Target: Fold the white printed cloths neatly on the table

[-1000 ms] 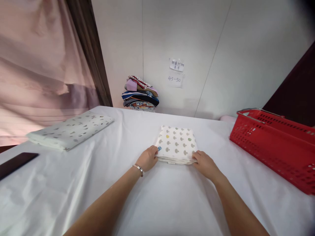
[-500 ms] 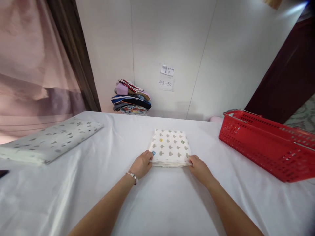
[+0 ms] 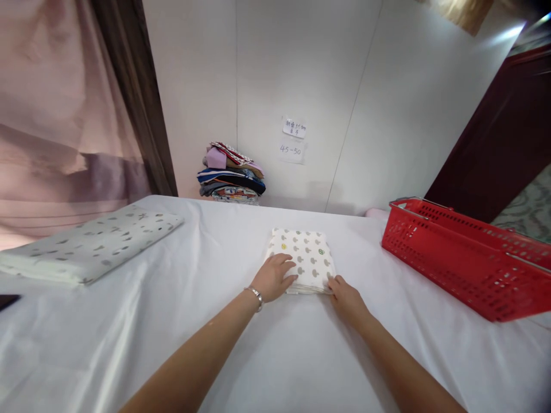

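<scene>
A folded white cloth (image 3: 307,252) printed with grey mushroom-like shapes and a few coloured marks lies flat in the middle of the table. Over its near left corner rests my left hand (image 3: 275,276), fingers apart on the fabric, a silver bracelet at the wrist. My right hand (image 3: 344,295) pinches the near right corner between thumb and fingers. Several layers show along the cloth's near edge. The near left corner is hidden under my left hand.
A larger folded patterned cloth (image 3: 99,241) lies at the left. At the right stands a red plastic basket (image 3: 451,252) with metal handles. Behind the white-covered table (image 3: 215,355) rises a stack of folded fabrics (image 3: 232,175). A dark object (image 3: 7,301) sits at the left edge.
My left hand has let go of the near left corner and moved right onto the top of the cloth, fingers spread. My right hand stays at its corner.
</scene>
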Demonstrator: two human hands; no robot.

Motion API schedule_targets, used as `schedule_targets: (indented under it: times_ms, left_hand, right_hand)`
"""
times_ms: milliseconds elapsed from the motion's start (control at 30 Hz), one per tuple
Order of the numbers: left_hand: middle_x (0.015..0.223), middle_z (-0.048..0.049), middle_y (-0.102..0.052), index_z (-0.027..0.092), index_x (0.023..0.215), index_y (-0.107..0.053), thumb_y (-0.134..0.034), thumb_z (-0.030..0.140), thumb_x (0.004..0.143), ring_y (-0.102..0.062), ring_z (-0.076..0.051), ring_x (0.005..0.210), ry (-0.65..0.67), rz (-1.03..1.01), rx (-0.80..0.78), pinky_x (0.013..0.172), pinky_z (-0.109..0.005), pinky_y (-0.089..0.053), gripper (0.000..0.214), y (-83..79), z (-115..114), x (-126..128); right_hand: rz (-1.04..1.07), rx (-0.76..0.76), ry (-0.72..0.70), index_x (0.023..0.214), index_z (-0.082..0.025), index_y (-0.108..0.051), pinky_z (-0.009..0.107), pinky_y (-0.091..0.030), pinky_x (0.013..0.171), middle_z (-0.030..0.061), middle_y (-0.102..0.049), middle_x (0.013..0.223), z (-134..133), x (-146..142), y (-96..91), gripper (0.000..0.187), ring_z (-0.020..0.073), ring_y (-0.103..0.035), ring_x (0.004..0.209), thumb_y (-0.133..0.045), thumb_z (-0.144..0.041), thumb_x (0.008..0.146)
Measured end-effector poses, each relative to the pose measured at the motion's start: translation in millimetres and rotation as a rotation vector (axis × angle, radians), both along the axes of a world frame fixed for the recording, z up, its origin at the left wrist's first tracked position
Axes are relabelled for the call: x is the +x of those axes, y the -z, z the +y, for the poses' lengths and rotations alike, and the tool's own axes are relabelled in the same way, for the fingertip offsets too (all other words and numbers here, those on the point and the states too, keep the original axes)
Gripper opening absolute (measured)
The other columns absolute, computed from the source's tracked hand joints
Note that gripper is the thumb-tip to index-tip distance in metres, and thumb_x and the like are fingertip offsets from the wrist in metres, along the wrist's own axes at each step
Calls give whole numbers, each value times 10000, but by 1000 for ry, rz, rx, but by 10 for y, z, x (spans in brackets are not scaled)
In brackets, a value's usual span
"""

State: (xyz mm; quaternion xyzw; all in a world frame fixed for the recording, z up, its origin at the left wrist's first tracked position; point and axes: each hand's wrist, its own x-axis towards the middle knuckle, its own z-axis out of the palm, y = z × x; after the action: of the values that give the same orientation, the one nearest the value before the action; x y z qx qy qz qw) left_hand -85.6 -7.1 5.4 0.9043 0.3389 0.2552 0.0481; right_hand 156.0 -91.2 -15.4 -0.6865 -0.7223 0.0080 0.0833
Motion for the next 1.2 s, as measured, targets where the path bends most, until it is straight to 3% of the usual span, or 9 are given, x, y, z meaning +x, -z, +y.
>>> schedule_targets:
  times_ms: [167, 300, 400, 500, 667, 833, 1000, 1100, 1200]
  left_hand:
    - [1405, -104, -354, 191, 1318, -389, -467, 522, 818, -251, -287, 1316, 4, 212, 53, 1067, -515, -193, 605, 355, 15, 92]
    - [1423, -108, -322, 183, 1346, -348, -466, 512, 822, -231, -285, 1326, -13, 243, 89, 1073, -507, -178, 631, 423, -46, 67]
    - [1428, -107, -312, 197, 1360, -323, -493, 504, 812, -218, -298, 1328, -29, 234, 95, 1068, -525, -167, 650, 406, -89, 64]
    - [1449, -77, -274, 249, 1382, -265, -501, 512, 808, -187, -309, 1336, 12, 223, 104, 1058, -565, -145, 674, 413, -142, 50]
    - [1469, -38, -225, 278, 1389, -229, -400, 566, 840, -161, -280, 1348, 107, 175, 85, 1059, -589, -94, 643, 446, -216, 8]
    - [1434, -39, -312, 267, 1339, -339, -396, 553, 848, -201, -247, 1341, 134, 174, 12, 1079, -552, -104, 571, 409, -196, 31]
    - [1416, -44, -346, 265, 1299, -403, -477, 500, 827, -244, -255, 1326, 150, 162, -84, 1080, -540, -136, 532, 324, -193, 63]
    - [1376, -45, -410, 264, 1219, -490, -531, 450, 808, -324, -265, 1286, 152, 129, -123, 1061, -522, -204, 453, 216, -193, 30]
    - [1078, -29, -637, 239, 937, -627, -454, 341, 866, -548, -208, 1054, 139, 72, -178, 954, -420, -380, 214, 87, -149, -21]
  right_hand:
    - [-28, -50, -37, 863, -205, -512, 241, -310, 599, 26, -514, 909, -85, 50, -132, 192, 144, -512, 744, -390, -100, 757]
    - [129, 33, -120, 758, -210, -527, 258, -378, 690, 15, -541, 844, 9, -23, -361, 128, 151, -525, 793, -409, -174, 791]
    - [295, 147, -229, 844, -220, -558, 284, -412, 782, 26, -565, 967, 297, -221, -459, 137, 158, -536, 905, -425, -229, 811]
    - [382, 190, -300, 986, -227, -584, 319, -404, 881, 50, -528, 1180, 743, -450, -431, 235, 181, -485, 1093, -424, -257, 817]
    - [178, 29, -176, 1297, -162, -419, 342, -198, 1062, 96, -290, 1436, 1507, -676, -297, 485, 199, -211, 1331, -405, -353, 851]
    - [67, -88, -83, 1374, -181, -300, 449, -80, 1063, 93, -193, 1477, 1858, -704, -143, 559, 250, -98, 1357, -308, -457, 888]
    - [28, -130, -102, 1386, -204, -272, 415, -62, 1066, 64, -139, 1493, 1743, -667, -61, 545, 215, -49, 1365, -219, -467, 912]
    - [27, -170, -178, 1394, -221, -262, 398, -64, 1073, 51, -116, 1499, 1446, -625, -77, 550, 210, -35, 1369, -190, -480, 914]
    - [43, -148, -284, 1402, -208, -252, 395, -68, 1084, 63, -123, 1496, 1021, -582, -83, 575, 203, -52, 1369, -178, -503, 913]
